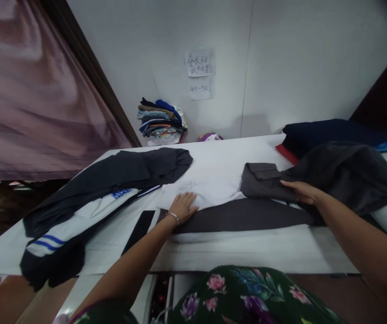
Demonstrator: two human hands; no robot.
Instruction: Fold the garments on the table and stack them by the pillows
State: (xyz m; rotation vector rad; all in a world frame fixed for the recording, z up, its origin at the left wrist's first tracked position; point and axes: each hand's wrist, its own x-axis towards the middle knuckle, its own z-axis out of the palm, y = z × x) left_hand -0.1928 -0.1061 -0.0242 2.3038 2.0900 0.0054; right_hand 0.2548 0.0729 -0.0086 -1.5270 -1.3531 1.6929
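My left hand (183, 208) lies flat, fingers stretched, on a white cloth (210, 184) and the edge of a dark grey strip of fabric (234, 216). A bracelet circles that wrist. Over to the right, my right hand (304, 192) grips a dark grey garment (262, 180), with a folded flap at its left end and a bunched mass (345, 175) to the right. Whether the white cloth and the grey fabric are one piece, I cannot tell. Part of the grey fabric is hidden by my right hand and forearm.
On the left of the white-covered table (213, 249) lie dark trousers (112, 180) and a white-striped garment (92, 209). Folded clothes (161, 119) are stacked at the back. Navy clothing (328, 132) lies back right. Paper notes (200, 67) hang on the wall.
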